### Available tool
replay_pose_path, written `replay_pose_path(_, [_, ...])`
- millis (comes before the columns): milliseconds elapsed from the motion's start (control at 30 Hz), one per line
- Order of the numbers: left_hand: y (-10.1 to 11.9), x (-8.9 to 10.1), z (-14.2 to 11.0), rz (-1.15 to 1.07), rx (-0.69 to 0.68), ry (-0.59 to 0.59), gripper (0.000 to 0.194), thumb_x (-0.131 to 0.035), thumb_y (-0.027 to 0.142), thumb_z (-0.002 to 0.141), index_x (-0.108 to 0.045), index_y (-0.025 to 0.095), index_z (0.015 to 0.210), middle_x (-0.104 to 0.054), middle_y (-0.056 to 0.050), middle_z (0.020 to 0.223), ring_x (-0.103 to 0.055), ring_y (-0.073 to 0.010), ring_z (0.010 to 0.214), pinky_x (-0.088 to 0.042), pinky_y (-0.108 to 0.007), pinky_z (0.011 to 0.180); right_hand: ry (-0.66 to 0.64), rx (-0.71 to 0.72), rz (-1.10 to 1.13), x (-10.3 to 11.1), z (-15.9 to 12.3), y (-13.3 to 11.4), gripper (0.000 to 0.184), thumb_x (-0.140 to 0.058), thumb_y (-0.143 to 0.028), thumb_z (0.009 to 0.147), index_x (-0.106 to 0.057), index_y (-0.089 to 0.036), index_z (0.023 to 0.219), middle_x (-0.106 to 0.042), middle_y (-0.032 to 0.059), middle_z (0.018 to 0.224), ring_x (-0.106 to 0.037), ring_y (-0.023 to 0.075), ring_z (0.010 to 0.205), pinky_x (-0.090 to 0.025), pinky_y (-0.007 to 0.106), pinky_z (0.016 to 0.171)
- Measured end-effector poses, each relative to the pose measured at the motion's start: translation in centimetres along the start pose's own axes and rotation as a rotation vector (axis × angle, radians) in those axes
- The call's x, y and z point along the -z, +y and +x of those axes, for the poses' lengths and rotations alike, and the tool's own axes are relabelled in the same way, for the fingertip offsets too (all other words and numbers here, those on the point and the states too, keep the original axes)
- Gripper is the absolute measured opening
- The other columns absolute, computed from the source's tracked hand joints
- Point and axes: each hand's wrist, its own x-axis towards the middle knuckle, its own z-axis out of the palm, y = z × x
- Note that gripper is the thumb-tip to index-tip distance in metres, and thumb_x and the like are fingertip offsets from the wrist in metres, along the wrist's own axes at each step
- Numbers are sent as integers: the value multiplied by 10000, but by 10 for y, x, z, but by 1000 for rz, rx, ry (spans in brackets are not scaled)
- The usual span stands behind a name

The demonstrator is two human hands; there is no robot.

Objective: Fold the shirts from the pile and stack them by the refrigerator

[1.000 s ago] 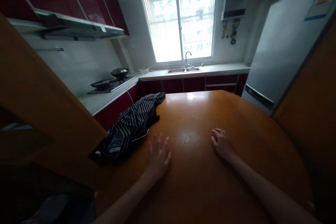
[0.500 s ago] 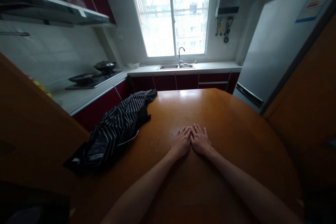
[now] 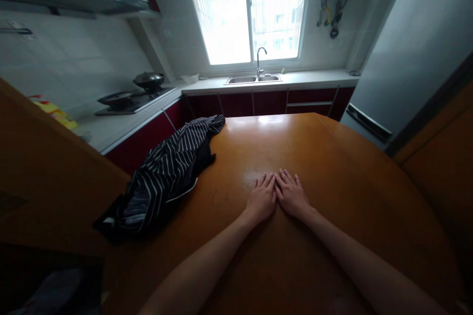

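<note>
My left hand (image 3: pixel 261 199) lies flat on the brown wooden table (image 3: pixel 240 152), palm down with its fingers stretched out. Beside it my right hand (image 3: pixel 291 195) rests the same way, and the two hands touch at the index fingers and thumbs. Neither one holds anything. To the left of my hands, apart from them, a black garment with white stripes (image 3: pixel 173 157) lies in a loose, crumpled heap along the table's left edge. Its lower end is dark, with a white patch.
Beyond the table runs a white counter with a sink (image 3: pixel 242 79) and faucet (image 3: pixel 259 61) under a window. At the left, pans (image 3: pixel 148 80) stand on a stove (image 3: pixel 148 102). A grey refrigerator (image 3: pixel 402 54) stands at the right, near the table's curved edge.
The camera view has tipped slightly downward and come a little closer. Both hands stay flat on the table, and the striped garment has not moved.
</note>
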Motion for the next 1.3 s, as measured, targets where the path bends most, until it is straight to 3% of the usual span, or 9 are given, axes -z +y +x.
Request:
replay_pose_path(733, [1,-1,-3,-16,-26,16,541,-388,303,1000,-399,235,1537,-382,-51,1605,-280,-259,1506,-181,-500,1245,46,18,50,7,-7,3,551,-364,-340,992,-458,-162,1506,-369,111,1604,-277,238,1504,-164,463,1224])
replay_pose_path(833, [2,1,-3,-94,-23,38,501,-437,271,979,-486,258,1478,-441,-41,1569,-314,-257,1492,-198,-526,1236,46,16,44,5,-7,4,548,-373,-336,986,-470,-166,1497,-378,110,1600,-287,243,1500,-183,472,1219])
replay_pose_path(900, [-1,8,1,-205,-35,34,423,-484,249,958,-605,253,1364,-548,-47,1483,-428,-254,1426,-283,-505,1207,51,24,35,3,-7,5,542,-373,-344,986,-488,-167,1485,-380,109,1599,-296,248,1495,-193,478,1217])
replay_pose_path(1000, [-16,33,14,-434,46,25,289,-567,223,919,-725,180,1157,-732,-81,1207,-681,-210,1112,-516,-354,1011,62,33,14,0,-7,7,547,-371,-352,984,-505,-139,1469,-383,119,1596,-306,260,1491,-200,483,1217])
replay_pose_path(1067, [-37,62,22,-508,148,85,260,-601,201,901,-731,131,1115,-765,-97,1094,-726,-184,952,-568,-279,868,65,36,3,-3,-6,10,552,-374,-346,979,-504,-127,1468,-383,126,1595,-304,265,1492,-203,488,1216])
replay_pose_path(1167, [-81,115,21,-444,275,307,264,-614,178,898,-715,99,1129,-752,-122,1115,-720,-192,979,-552,-270,876,73,45,0,-7,-5,13,547,-375,-346,977,-507,-141,1466,-386,127,1595,-292,265,1498,-208,498,1212])
replay_pose_path(1300, [-142,175,-8,-212,491,605,294,-589,214,921,-689,122,1183,-718,-124,1186,-674,-218,1091,-492,-319,988,85,51,-9,-8,-5,14,541,-376,-352,975,-521,-151,1456,-407,130,1583,-308,264,1492,-217,493,1210])
